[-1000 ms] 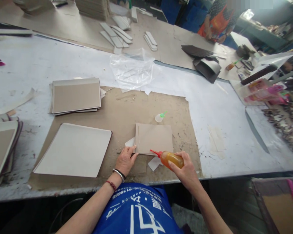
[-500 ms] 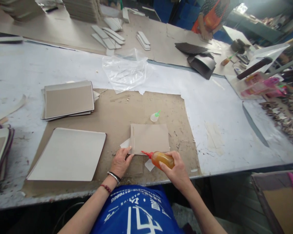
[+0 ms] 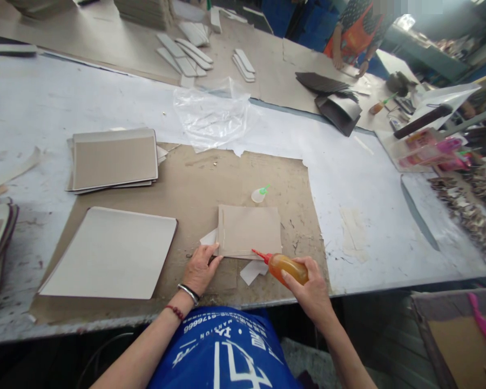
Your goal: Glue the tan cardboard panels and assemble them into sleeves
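Note:
My right hand (image 3: 311, 289) is wrapped round an amber glue bottle (image 3: 285, 266) with a red nozzle that points left at the near edge of a small brown card (image 3: 249, 231). My left hand (image 3: 200, 267) lies fingers down on the brown work mat (image 3: 194, 189), its fingertips pressing the card's near left corner. A white paper flap (image 3: 209, 237) sticks out at the card's left and another white scrap (image 3: 251, 272) lies under the nozzle.
A large white board (image 3: 113, 253) lies left of my hands, a stack of grey-brown boards (image 3: 113, 159) behind it. A small bottle cap with a green tip (image 3: 260, 193), a crumpled plastic bag (image 3: 213, 113), dark sheets (image 3: 336, 100) and another person (image 3: 354, 35) lie farther off.
My right hand has drawn the glue bottle to the right along the card's near edge, after first moving it left. My left hand has stayed on the corner.

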`<state>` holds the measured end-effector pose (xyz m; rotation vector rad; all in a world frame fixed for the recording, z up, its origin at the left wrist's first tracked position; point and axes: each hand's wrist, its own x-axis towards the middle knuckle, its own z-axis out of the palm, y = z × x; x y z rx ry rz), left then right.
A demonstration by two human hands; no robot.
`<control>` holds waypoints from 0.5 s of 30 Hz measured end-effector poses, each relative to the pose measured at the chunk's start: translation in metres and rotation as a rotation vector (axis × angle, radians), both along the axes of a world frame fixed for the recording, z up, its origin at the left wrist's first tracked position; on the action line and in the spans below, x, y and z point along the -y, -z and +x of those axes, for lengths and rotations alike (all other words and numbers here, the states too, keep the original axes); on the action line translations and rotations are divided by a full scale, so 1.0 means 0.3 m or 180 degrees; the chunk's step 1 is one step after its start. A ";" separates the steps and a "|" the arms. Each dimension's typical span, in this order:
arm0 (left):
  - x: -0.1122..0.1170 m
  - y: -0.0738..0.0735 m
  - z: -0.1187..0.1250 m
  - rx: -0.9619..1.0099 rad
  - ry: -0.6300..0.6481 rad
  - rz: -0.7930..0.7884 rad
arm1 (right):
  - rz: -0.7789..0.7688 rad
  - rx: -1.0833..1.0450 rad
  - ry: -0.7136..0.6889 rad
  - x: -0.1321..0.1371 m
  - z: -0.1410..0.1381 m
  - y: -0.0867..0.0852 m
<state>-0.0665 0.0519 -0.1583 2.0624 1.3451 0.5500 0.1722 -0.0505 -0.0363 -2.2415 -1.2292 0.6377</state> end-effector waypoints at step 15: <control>-0.003 -0.004 -0.003 -0.0011 -0.0013 -0.0016 | -0.0102 0.0371 0.0354 0.088 0.110 0.011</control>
